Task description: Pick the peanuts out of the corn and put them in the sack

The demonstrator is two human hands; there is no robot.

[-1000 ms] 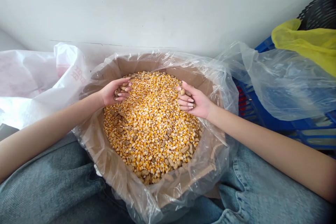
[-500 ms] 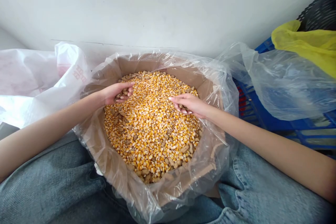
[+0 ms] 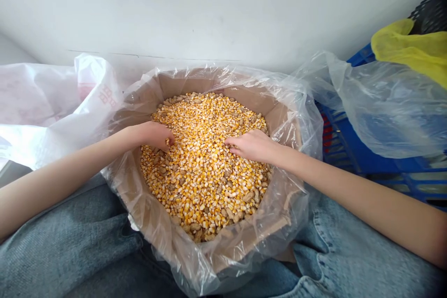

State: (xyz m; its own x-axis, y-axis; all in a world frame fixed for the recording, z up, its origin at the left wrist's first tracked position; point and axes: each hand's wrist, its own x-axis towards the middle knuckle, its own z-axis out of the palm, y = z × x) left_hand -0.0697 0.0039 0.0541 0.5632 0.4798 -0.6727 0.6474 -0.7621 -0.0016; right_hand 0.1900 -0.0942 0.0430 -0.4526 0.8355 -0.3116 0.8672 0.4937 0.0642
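Yellow corn kernels fill a cardboard box lined with a clear plastic bag. Unshelled peanuts lie among the kernels, mostly along the near and left edges. On the left of the heap, my left hand is palm down with its fingers curled at the corn, closed over peanuts partly visible under it. Across from it, my right hand is closed too, thumb and forefinger at the kernels; its palm and the peanuts in it are hidden from above.
A white plastic sack lies left of the box. On the right are a blue plastic crate, a clear bag, a yellow net bag and a black basket. My jeans-clad legs flank the box; a white wall stands behind.
Both hands have turned palm down and dropped onto the corn. The peanuts that showed in their curled fingers are now mostly hidden. The view has shifted slightly.
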